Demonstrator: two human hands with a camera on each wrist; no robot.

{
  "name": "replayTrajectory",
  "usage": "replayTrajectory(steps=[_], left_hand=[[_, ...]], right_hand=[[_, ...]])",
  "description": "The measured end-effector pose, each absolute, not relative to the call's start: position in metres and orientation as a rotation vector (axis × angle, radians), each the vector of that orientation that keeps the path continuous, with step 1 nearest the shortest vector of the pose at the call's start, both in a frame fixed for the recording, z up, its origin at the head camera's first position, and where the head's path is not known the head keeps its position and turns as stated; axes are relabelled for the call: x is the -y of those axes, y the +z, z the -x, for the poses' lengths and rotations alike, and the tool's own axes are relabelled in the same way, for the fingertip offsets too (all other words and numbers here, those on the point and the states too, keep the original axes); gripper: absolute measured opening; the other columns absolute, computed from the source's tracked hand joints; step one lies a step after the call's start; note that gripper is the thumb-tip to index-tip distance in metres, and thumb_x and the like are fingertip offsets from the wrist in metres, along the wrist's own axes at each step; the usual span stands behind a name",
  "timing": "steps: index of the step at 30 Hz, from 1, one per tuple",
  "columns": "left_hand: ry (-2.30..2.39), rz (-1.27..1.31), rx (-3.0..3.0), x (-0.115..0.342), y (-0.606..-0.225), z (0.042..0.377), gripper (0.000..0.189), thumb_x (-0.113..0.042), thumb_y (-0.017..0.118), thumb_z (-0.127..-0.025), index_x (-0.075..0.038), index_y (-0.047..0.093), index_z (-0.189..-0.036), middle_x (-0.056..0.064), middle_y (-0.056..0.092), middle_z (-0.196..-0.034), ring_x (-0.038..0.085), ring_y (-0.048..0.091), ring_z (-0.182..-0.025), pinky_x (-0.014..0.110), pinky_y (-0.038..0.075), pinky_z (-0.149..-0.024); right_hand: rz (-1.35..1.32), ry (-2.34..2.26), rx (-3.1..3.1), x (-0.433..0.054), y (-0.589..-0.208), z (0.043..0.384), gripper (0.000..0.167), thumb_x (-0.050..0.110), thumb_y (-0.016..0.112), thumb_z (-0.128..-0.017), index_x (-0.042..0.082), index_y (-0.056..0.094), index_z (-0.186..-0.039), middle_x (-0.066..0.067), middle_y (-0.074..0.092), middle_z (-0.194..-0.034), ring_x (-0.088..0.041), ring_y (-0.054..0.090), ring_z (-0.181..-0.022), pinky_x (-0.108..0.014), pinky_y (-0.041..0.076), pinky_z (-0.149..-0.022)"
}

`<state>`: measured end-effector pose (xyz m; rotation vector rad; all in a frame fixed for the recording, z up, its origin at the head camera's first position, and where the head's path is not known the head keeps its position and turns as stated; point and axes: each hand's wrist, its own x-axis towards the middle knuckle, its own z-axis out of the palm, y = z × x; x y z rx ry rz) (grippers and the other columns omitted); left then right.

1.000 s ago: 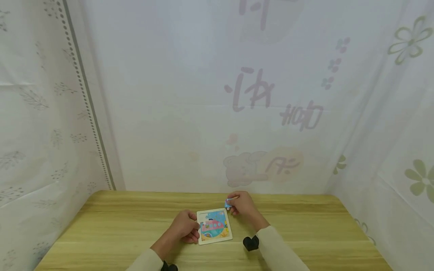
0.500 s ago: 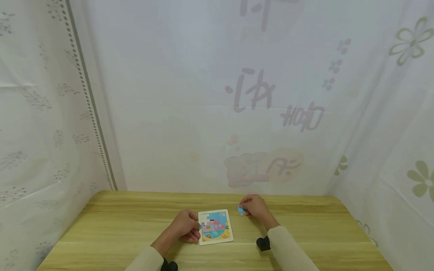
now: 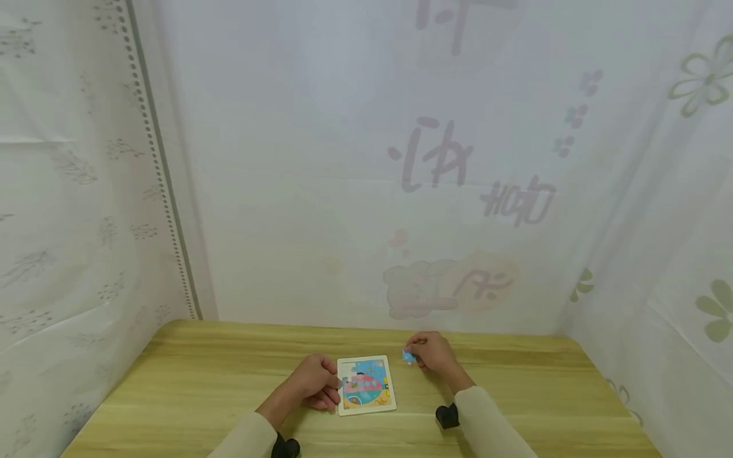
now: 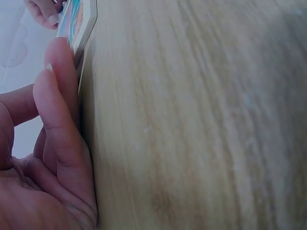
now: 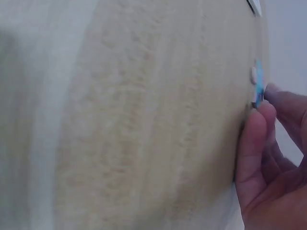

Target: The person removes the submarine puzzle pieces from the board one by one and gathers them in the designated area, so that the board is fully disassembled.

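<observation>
A square jigsaw puzzle (image 3: 369,411) in a cream frame lies on the table, showing a pink and teal submarine picture. Its upper left corner is a pale bare patch. My left hand (image 3: 312,383) holds the frame's left edge, thumb over the rim and the other fingers low beside it. In the left wrist view the fingertips meet the frame's side (image 4: 89,24). To the right of the frame, my right hand (image 3: 434,353) pinches a small blue puzzle piece (image 3: 409,355) between thumb and fingers. The right wrist view shows the piece (image 5: 259,84) edge-on, close over the wood.
The wooden table (image 3: 217,375) reaches back to a pale printed curtain (image 3: 298,254). More curtain hangs at both sides. Each wrist wears a black camera mount, such as the right one (image 3: 447,416).
My right hand has drawn away from the frame's upper right corner to the right, carrying the puzzle piece, and now stays there. The left hand keeps its hold. The head view has shifted slightly.
</observation>
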<state>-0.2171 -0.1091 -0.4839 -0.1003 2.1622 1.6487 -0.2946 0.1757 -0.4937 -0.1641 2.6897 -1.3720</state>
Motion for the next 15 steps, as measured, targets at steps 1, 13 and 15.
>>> replayTrajectory(steps=[1,13,15], left_hand=[[1.652,0.093,-2.16,0.109,-0.484,0.217,0.021,-0.002,0.065,-0.088,0.001,0.05,-0.103,0.014,0.07,-0.066,0.015,0.065,-0.048,0.02,0.049,-0.041],[1.676,0.057,-2.15,0.111,-0.486,0.217,0.018,-0.003,0.064,-0.089,0.001,0.05,-0.101,0.015,0.07,-0.066,0.013,0.064,-0.046,0.02,0.048,-0.041],[1.681,0.054,-2.151,0.11,-0.486,0.217,0.018,-0.003,0.065,-0.089,0.001,0.051,-0.101,0.015,0.069,-0.065,0.013,0.064,-0.046,0.019,0.048,-0.041]], right_hand=[[0.161,-1.37,-2.694,-0.176,-0.494,0.295,0.01,0.012,0.064,-0.093,0.005,0.072,-0.091,-0.003,0.06,-0.063,-0.012,0.049,-0.047,-0.023,0.045,-0.043],[0.307,-1.526,-2.429,-0.144,-0.481,0.279,0.025,0.013,0.06,-0.096,-0.003,0.065,-0.114,-0.005,0.057,-0.057,-0.011,0.054,-0.043,-0.028,0.051,-0.044],[0.317,-1.515,-2.394,-0.135,-0.479,0.274,0.026,0.015,0.061,-0.096,-0.002,0.065,-0.115,-0.004,0.057,-0.056,-0.011,0.055,-0.043,-0.03,0.052,-0.044]])
